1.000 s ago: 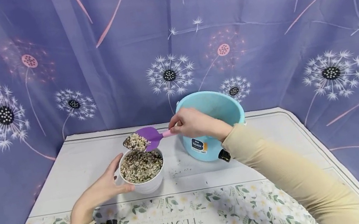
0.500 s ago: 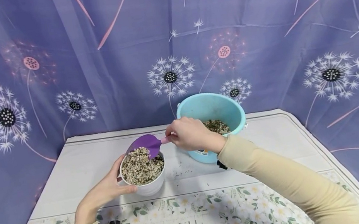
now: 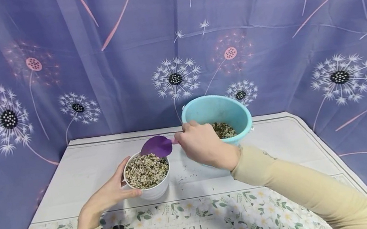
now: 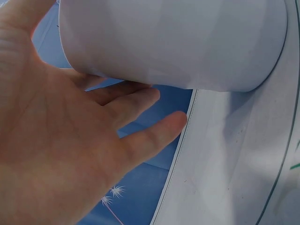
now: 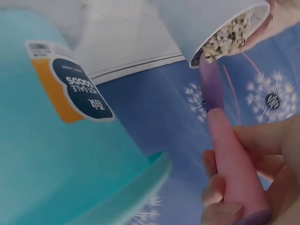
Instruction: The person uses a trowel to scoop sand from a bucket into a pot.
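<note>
In the head view, a white pot [image 3: 155, 192] heaped with a pale and dark grainy potting mix [image 3: 146, 171] stands on the table. My left hand [image 3: 107, 193] holds its left side, thumb at the front and fingers behind. The left wrist view shows the palm beside the pot, some fingers reaching under its curve. My right hand [image 3: 204, 145] grips the pink handle [image 5: 232, 164] of a small trowel. Its purple blade [image 3: 156, 147] is turned over at the pot's back right rim, with no mix visible on it. The blade tip meets the mix in the right wrist view.
A light blue bucket [image 3: 249, 122] with some of the same mix [image 3: 223, 129] inside stands right of the pot, partly behind my right hand. Scattered crumbs lie on the white cloth [image 3: 189, 187] between them. A purple dandelion curtain [image 3: 126, 71] hangs behind the table.
The loaded trowel blade has tipped over, and its mix has dropped into the pot, which looks fuller. My right hand has rotated and lowered slightly. The left hand keeps its place on the pot.
</note>
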Motion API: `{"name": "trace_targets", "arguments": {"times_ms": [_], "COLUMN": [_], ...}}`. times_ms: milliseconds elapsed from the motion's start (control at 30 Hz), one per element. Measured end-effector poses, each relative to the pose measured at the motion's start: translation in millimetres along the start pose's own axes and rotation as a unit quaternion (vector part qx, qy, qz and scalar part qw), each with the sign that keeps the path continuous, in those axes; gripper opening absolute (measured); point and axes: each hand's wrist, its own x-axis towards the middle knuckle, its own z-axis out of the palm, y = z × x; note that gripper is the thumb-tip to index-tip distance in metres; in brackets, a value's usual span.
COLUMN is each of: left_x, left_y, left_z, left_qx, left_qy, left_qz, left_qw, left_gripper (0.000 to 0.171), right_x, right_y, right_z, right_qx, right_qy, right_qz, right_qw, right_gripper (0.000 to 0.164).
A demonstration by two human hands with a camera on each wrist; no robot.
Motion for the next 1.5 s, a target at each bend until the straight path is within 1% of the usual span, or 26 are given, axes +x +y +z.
{"name": "trace_targets", "arguments": {"times_ms": [100,200,267,367,400,467,533,600,667,700,800,867,933,967,1033,1100,1200,1300,1400,1500], "left_x": [-0.1,0.6,1.2,1.7,1.8,1.9,1.6,1.1,0.4,0.3,-0.3,-0.5,0.2,1.2,4.9,11.2,24.3,40.4,56.7,72.7], "left_y": [-0.5,-1.0,-1.6,-2.2,-2.3,-2.2,-1.8,-1.6,-0.7,-0.3,2.2,5.4,10.7,14.2,22.8,33.6,52.1,71.3,88.2,100.8], "left_z": [-0.1,0.4,0.6,0.8,0.8,0.7,0.6,0.5,0.5,0.4,0.1,-0.9,-2.2,-2.8,-4.2,-4.9,-4.9,-2.3,3.2,11.2], "left_qx": [0.003,0.007,0.006,0.004,0.003,0.004,0.002,0.005,0.006,0.006,0.027,0.058,0.095,0.115,0.142,0.162,0.191,0.204,0.205,0.202], "left_qy": [0.000,0.004,0.006,0.008,0.007,0.005,0.002,0.000,0.000,-0.001,0.005,0.013,0.024,0.029,0.036,0.040,0.044,0.046,0.046,0.041], "left_qz": [-0.003,-0.004,-0.004,-0.005,-0.003,-0.001,-0.002,-0.003,-0.009,-0.010,-0.012,-0.010,-0.008,-0.011,-0.014,-0.017,-0.014,-0.012,-0.014,-0.010], "left_qw": [1.0000,1.0000,1.0000,1.0000,1.0000,1.0000,1.0000,1.0000,0.9999,0.9999,0.9996,0.9982,0.9951,0.9929,0.9891,0.9858,0.9805,0.9779,0.9776,0.9784], "left_gripper": [0.112,0.112,0.111,0.111,0.112,0.112,0.114,0.115,0.117,0.118,0.119,0.116,0.113,0.111,0.107,0.103,0.096,0.089,0.084,0.082], "right_x": [-8,-16,-20,-23,-24,-24,-24,-24,-23,-22,-21,-21,-21,-20,-20,-20,-24,-29,-33,-36], "right_y": [-5,-11,-14,-15,-15,-12,-9,-4,1,4,14,23,36,43,59,76,100,119,132,143], "right_z": [-1,-3,-4,-4,-4,-4,-4,-5,-6,-6,-11,-18,-28,-33,-42,-49,-57,-59,-56,-49], "right_qx": [-0.059,-0.115,-0.147,-0.182,-0.189,-0.191,-0.181,-0.154,-0.118,-0.099,-0.033,0.016,0.068,0.091,0.137,0.161,0.154,0.127,0.113,0.101], "right_qy": [0.037,0.066,0.081,0.098,0.099,0.095,0.085,0.079,0.088,0.097,0.110,0.089,0.048,0.026,-0.018,-0.045,-0.063,-0.070,-0.077,-0.091], "right_qz": [-0.039,-0.073,-0.090,-0.102,-0.102,-0.098,-0.086,-0.070,-0.048,-0.038,-0.004,0.017,0.039,0.050,0.074,0.105,0.153,0.194,0.215,0.222], "right_qw": [0.997,0.989,0.982,0.973,0.972,0.972,0.976,0.982,0.988,0.990,0.993,0.996,0.996,0.994,0.988,0.980,0.974,0.970,0.967,0.966], "right_gripper": [0.010,0.013,0.020,0.024,0.025,0.023,0.019,0.015,0.007,0.005,0.013,0.014,0.013,0.012,0.013,0.016,0.021,0.021,0.022,0.021]}}
